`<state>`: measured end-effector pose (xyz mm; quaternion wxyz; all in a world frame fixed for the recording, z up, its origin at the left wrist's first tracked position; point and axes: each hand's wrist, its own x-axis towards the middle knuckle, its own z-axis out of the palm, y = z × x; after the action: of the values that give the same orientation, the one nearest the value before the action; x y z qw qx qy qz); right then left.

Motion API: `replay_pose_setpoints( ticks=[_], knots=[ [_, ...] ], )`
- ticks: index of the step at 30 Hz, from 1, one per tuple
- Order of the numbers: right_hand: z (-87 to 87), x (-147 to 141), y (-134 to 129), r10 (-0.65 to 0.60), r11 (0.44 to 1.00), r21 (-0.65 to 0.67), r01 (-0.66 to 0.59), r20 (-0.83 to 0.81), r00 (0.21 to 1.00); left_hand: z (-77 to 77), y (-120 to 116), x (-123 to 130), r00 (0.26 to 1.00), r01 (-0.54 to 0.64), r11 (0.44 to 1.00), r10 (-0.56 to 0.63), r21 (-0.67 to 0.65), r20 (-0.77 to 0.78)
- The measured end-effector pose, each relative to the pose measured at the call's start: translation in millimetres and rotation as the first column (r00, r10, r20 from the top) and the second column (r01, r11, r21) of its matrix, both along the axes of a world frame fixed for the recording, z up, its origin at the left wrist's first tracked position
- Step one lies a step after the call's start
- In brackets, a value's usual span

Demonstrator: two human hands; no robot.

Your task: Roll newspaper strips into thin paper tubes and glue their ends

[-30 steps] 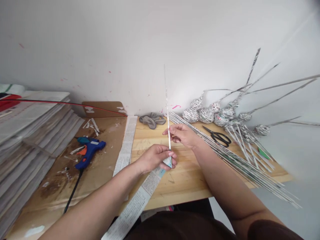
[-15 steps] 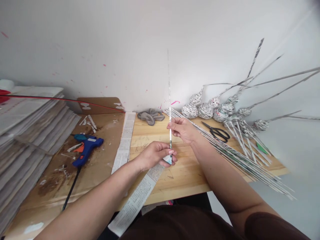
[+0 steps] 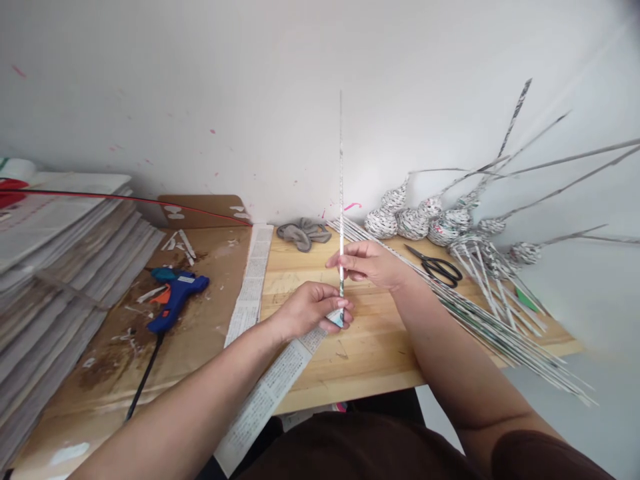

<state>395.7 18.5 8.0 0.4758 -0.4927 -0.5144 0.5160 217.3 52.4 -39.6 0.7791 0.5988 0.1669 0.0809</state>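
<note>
Upright over the table stands a thin rolled paper tube (image 3: 341, 200), its top in front of the wall. My left hand (image 3: 317, 307) pinches its lower end, where a printed newspaper strip (image 3: 280, 377) joins it. The strip slants down to the left, under my forearm and past the table's front edge. Just above, my right hand (image 3: 367, 263) has thumb and fingers closed round the tube. Right of my hands lies a bundle of finished paper tubes (image 3: 480, 323), partly hidden by my right arm.
A blue glue gun (image 3: 175, 300) lies on stained cardboard (image 3: 210, 333) at left, beside a tall newspaper stack (image 3: 60, 267). More newspaper strips (image 3: 250, 280) lie mid-table. A grey cloth (image 3: 303, 235), black scissors (image 3: 437, 265) and several woven paper gourds (image 3: 413, 223) sit toward the wall.
My right hand has shifted slightly right and down along the tube, its fingers extending a little. The tube stands straighter. My left hand keeps its grip, and the view has moved slightly.
</note>
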Motion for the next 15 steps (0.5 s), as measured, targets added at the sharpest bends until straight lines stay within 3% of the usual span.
replay_pose_setpoints(
  ticks=[5,10,15],
  knots=[
    [-1.5,1.6,0.2,-0.099,0.994,0.039,0.099,0.011,0.995,3.8,0.2,-1.7,1.0,0.006,1.0,-0.006,0.005,0.005],
    [-1.4,4.5,-1.8,0.067,0.998,0.024,-0.067,-0.014,0.998,5.8,0.7,-1.8,0.999,-0.021,0.999,0.022,0.031,-0.024],
    [-1.8,5.1,-1.3,-0.045,0.999,0.005,0.046,-0.109,0.993,6.2,-0.2,-2.1,1.0,-0.003,1.0,0.004,0.028,-0.017]
  ],
)
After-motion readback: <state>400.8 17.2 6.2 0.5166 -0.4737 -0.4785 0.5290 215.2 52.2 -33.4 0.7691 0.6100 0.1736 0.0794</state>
